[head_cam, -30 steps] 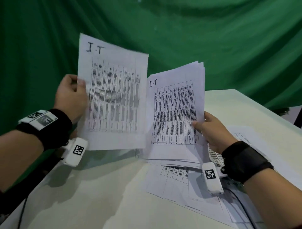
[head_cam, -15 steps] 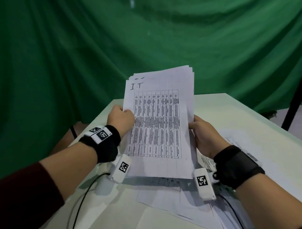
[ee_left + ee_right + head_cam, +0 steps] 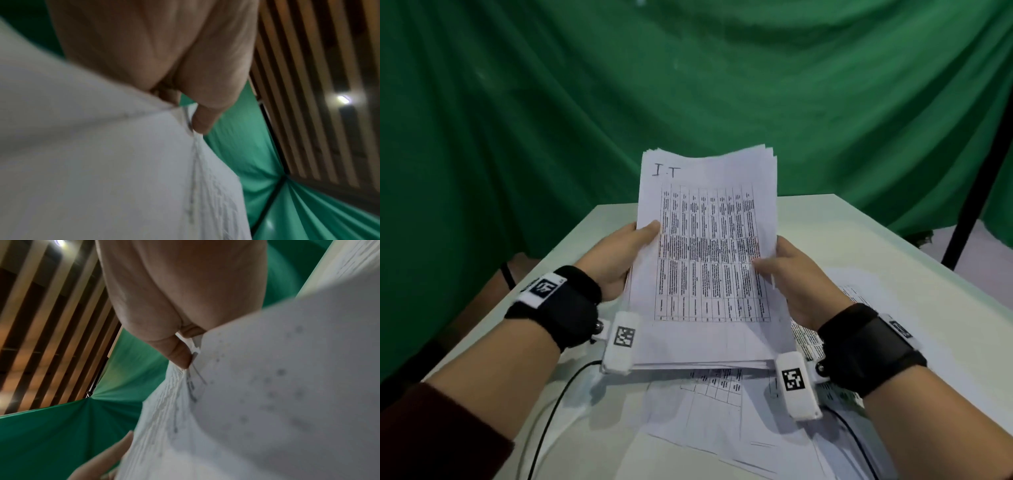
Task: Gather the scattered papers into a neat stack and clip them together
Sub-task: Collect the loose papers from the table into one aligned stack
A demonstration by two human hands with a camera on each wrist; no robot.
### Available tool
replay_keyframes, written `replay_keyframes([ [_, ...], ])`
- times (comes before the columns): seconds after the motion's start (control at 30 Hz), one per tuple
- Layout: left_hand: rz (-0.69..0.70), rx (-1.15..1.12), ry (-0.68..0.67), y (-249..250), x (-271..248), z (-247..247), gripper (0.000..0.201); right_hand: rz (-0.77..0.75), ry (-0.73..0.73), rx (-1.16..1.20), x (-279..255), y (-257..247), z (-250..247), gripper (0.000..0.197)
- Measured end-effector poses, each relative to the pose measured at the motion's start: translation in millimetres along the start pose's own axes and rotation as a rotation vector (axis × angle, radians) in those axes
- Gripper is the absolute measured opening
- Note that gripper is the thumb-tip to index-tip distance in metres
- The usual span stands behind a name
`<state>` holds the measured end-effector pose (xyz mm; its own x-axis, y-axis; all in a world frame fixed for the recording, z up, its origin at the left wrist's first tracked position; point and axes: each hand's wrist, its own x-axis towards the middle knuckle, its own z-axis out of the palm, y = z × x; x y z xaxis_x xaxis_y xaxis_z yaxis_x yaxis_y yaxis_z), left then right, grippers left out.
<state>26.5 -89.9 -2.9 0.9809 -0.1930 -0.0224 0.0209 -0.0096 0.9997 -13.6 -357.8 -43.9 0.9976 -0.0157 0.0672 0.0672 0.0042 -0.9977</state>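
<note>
Mid-frame, the left hand (image 3: pixel 616 260) and right hand (image 3: pixel 791 277) pinch the stack (image 3: pixel 709 260) by its side edges. Loosen both grips; tap its bottom edge on the table (image 3: pixel 859 240) to square it.

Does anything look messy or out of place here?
Yes. The stack held upright between the left hand and right hand isn't square: sheet edges fan out at its top right. More loose sheets lie askew on the table beneath, not yet gathered. No clip is visible.
</note>
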Motion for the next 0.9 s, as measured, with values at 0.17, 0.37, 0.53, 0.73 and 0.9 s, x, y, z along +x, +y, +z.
replay_keyframes([
  [0.17, 0.014, -0.009, -0.158, -40, -4, -15, 0.042, 0.009, -0.028, 0.003, 0, -3, -1, 0.042],
  [0.37, 0.112, -0.075, -0.007, -58, 6, -23, 0.034, 0.046, -0.02, 0.016, -4, -3, 6, 0.022],
  [0.53, 0.209, -0.138, 0.069, -58, 7, -41, 0.027, 0.104, -0.002, -0.072, -11, -15, 1, 0.025],
  [0.73, 0.278, -0.161, 0.059, -59, 9, -42, 0.028, 0.091, 0.081, -0.418, -14, -41, -32, 0.033],
  [0.9, 0.283, -0.157, 0.032, -60, 6, -39, 0.038, 0.296, 0.056, -1.137, -26, -56, -89, 0.052],
])
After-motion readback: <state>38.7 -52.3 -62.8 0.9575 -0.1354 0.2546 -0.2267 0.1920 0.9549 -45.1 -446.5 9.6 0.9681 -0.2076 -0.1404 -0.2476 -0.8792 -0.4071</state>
